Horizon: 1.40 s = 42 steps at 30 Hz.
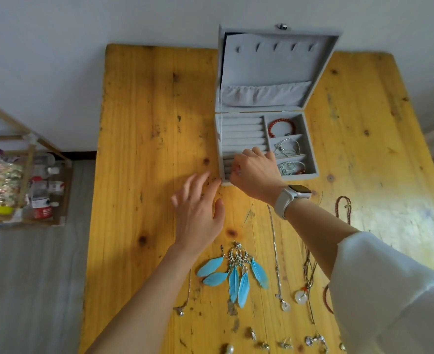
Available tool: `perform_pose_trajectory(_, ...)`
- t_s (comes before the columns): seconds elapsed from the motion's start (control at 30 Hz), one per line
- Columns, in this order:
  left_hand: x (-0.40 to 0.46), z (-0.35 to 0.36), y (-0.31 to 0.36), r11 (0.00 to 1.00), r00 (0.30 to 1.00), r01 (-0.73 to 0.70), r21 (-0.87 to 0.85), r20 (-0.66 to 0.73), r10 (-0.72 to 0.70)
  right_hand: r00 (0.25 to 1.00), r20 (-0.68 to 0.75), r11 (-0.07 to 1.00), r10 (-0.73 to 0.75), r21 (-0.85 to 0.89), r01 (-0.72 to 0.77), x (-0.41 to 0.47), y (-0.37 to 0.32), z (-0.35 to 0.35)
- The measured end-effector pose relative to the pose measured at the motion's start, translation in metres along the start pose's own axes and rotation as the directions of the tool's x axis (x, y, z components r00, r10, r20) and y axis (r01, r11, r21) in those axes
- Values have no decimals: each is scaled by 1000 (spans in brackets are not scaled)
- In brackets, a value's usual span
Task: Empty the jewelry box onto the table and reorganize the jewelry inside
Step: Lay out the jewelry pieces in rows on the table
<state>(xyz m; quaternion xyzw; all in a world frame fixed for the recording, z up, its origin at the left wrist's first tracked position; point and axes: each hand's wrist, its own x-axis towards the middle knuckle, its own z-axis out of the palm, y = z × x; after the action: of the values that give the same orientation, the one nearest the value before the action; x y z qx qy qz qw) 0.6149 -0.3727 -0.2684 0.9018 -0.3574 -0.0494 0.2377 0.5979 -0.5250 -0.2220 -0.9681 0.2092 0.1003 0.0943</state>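
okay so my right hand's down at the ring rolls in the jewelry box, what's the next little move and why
Probably seat what the right hand is pinching into the ring rolls, then reach for the small pieces at the table's near edge. The right-side compartments already hold bracelets; the rolls look bare.

Jewelry box (267,146) on table (147,123), necklaces (277,256) before it

Grey jewelry box (267,139) open on bench (147,123), lid upright. Right compartments: red bead bracelet (281,127) at back, silver bangles (287,146) middle, silver pieces (292,167) front. Blue feather earrings (235,274), pendant necklaces (277,256) and small earrings (285,344) lie on near bench.
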Motion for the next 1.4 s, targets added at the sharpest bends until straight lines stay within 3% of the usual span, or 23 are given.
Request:
perform_pose_trajectory(0.3,-40,-10,12,988,990,108,-106,-76,-116,975,-207,875,82,484,29,-55,17,16)
perform_pose_trajectory(0.57,-126,-14,22,980,983,179,-83,-17,-181,960,-217,745,177,667,13,-121,12,23)
perform_pose_trajectory(0.7,-134,-13,23,981,981,192,-31,0,-192,954,-217,724,206,689,0,-109,14,16)
perform_pose_trajectory(0.8,-106,-15,23,985,985,171,12,20,-171,955,-231,762,187,647,8,-76,13,7)
perform_pose_trajectory(0.9,-70,-18,20,982,975,175,73,125,-184,970,-219,861,102,509,25,-47,11,2)
perform_pose_trajectory(1.07,-35,-11,-2,960,931,175,220,280,-234,983,-77,970,-167,166,178,-11,19,0)
perform_pose_trajectory(1.27,-38,-9,-11,961,951,151,230,231,-205,913,138,922,-384,-4,388,6,25,-14)
perform_pose_trajectory(1.4,-40,-6,-13,965,962,158,208,188,-198,825,121,818,-552,-116,564,10,32,-14)
